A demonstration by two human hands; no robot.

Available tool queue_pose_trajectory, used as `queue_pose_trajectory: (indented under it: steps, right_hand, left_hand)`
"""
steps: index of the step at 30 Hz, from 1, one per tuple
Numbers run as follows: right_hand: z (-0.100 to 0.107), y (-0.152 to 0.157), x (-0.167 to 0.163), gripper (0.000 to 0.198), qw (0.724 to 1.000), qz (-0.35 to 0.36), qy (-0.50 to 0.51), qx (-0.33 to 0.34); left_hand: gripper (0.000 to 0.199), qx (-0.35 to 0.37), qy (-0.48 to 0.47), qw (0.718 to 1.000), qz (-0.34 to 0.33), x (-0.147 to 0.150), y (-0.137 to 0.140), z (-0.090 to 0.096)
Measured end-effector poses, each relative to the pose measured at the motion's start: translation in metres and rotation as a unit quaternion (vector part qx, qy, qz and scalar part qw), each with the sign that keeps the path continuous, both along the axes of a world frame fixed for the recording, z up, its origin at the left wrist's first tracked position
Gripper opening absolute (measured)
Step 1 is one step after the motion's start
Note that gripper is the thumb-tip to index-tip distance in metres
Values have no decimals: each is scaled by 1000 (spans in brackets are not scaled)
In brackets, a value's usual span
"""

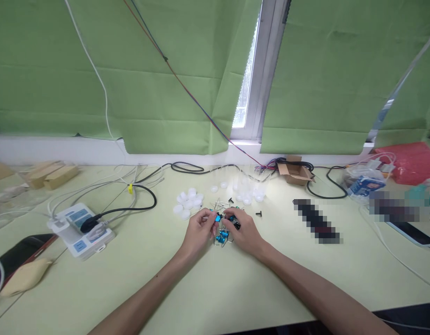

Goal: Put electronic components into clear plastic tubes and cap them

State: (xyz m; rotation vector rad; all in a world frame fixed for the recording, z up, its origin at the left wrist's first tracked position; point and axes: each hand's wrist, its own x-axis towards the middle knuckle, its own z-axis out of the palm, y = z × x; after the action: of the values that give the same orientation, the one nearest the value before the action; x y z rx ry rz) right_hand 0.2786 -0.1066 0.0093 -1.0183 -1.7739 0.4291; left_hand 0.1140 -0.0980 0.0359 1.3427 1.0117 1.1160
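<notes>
Between my two hands is a small blue metal part [218,218] with a dark end. My left hand [201,229] pinches it from the left. My right hand [243,229] has its thumb and fingertips closed at the dark end; what exactly they grip is too small to make out. Just below, more small blue parts [222,236] lie on the table among thin bent metal pieces, partly covered by my fingers. Two small black pieces, one a T-shaped black piece [258,214], lie beyond my right hand.
Round white caps [189,203] sit behind my left hand, and clear containers with white bottoms [249,193] farther back. An open cardboard box [294,171] stands at the wall. A power strip [83,230] with cables lies left; a phone [410,230] and red bag [410,163] are right.
</notes>
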Motion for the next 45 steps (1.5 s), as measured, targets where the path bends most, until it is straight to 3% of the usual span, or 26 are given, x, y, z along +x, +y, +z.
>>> queue_pose_trajectory:
  steps: [3, 12, 31, 34, 38, 45]
  right_hand:
    - [2, -1, 1, 23, 999, 33, 10, 25]
    - [3, -3, -1, 22, 998, 42, 10, 46]
    - [4, -3, -3, 18, 1000, 11, -1, -28]
    - [4, -4, -3, 10, 1000, 20, 1, -19]
    - [4, -4, -2, 15, 999, 35, 0, 1]
    - [3, -3, -3, 10, 1000, 24, -12, -15]
  left_hand:
    - [34, 8, 4, 1000, -1, -1, 0, -1]
    - [34, 15, 6, 1000, -1, 0, 1, -3]
    - [35, 3, 8, 1000, -11, 1, -3, -4]
    - [34, 4, 2, 1000, -10, 1, -3, -1]
    - [34, -4, -19, 1000, 7, 1, -2, 1]
    - [33, -15, -33, 999, 3, 0, -1, 0]
